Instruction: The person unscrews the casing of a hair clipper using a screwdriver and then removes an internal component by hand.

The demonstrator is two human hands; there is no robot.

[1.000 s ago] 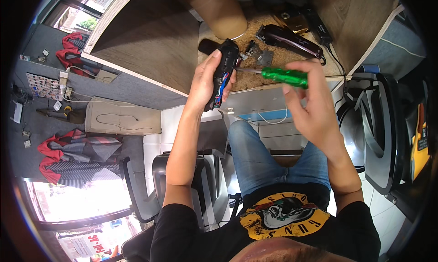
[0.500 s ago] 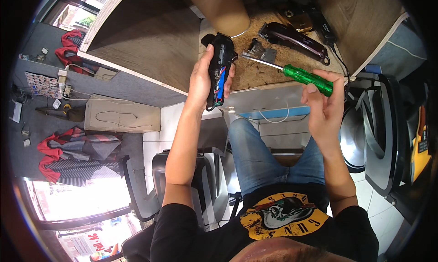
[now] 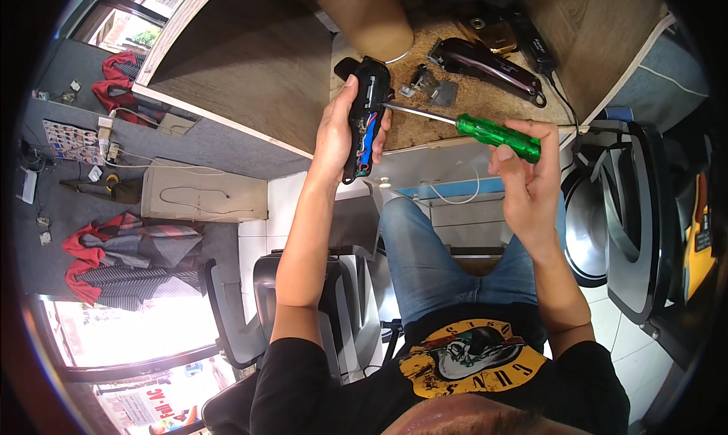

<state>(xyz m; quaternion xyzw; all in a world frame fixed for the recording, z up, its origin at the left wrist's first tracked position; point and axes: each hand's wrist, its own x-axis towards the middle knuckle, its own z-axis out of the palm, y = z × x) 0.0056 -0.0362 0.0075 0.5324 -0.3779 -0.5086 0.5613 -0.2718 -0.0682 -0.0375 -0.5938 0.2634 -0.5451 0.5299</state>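
My left hand (image 3: pixel 337 132) is wrapped round a black hair clipper (image 3: pixel 369 94) whose casing is opened. Inside it show a blue battery and thin coloured wires. My right hand (image 3: pixel 528 173) grips a screwdriver (image 3: pixel 497 137) by its clear green handle. The metal shaft points left, and its tip is at the clipper's right side; whether it touches cannot be told. Behind the shaft, small metal clipper parts (image 3: pixel 441 92) lie on the wooden shelf (image 3: pixel 425 132). A second, dark maroon clipper (image 3: pixel 485 67) rests on the shelf beyond them.
A brown cylinder (image 3: pixel 371 18) stands at the back of the shelf, between wooden side panels (image 3: pixel 235 64). To the right of it lie a gold-coloured device (image 3: pixel 493 35) and a black trimmer (image 3: pixel 533 45) with a cord. A black-framed chair (image 3: pixel 637 230) is at my right.
My right hand has moved the screwdriver leftward and slightly down, bringing its tip to the opened clipper. The left hand and clipper have barely moved.
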